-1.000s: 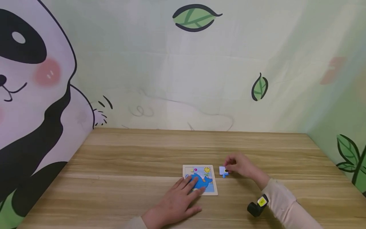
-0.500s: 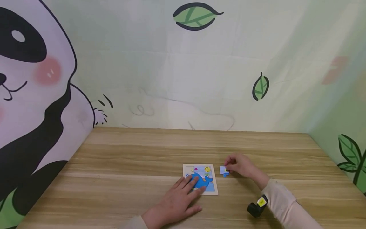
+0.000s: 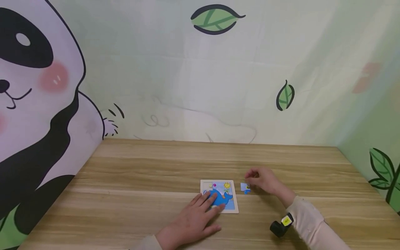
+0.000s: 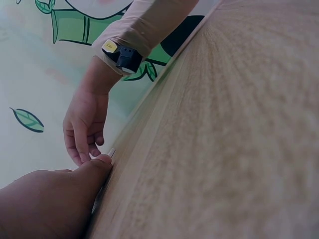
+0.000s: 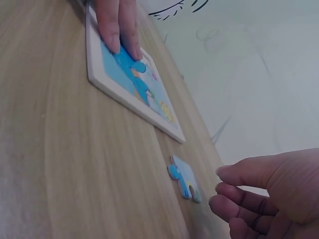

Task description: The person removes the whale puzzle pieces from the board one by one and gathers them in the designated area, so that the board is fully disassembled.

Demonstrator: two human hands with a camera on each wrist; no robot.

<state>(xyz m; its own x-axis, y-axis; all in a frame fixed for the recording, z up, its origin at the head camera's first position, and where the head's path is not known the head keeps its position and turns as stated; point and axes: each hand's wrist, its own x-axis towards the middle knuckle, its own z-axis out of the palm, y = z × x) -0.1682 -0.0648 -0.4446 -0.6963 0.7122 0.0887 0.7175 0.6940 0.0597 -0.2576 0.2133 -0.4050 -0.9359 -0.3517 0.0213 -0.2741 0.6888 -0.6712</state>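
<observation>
Behind everything stands the pale green wall [image 3: 175,69], printed with a panda and leaves, and in front of it spreads the wood-grain table [image 3: 131,194]. On that table my left hand [image 3: 191,219] lies palm down with its fingers [image 3: 208,202] long and spread, the thumb held away from them. Those fingertips rest on the whale puzzle [image 3: 229,211], covering part of its blue whale; they touch it without gripping. My right hand [image 3: 265,181] hovers to the right of the puzzle, its fingers [image 5: 225,206] loosely curled and the thumb bent toward them. Between thumb and fingertips I keep only a narrow gap, and I hold nothing in it. Near my right wrist sits a black wrist device [image 3: 281,226] with a yellow label. Smallest is the loose piece [image 5: 186,177], lying on the table between the puzzle and my right fingers, near the frame's right edge; from the right wrist view, my fingertips are just beside it, apart.
</observation>
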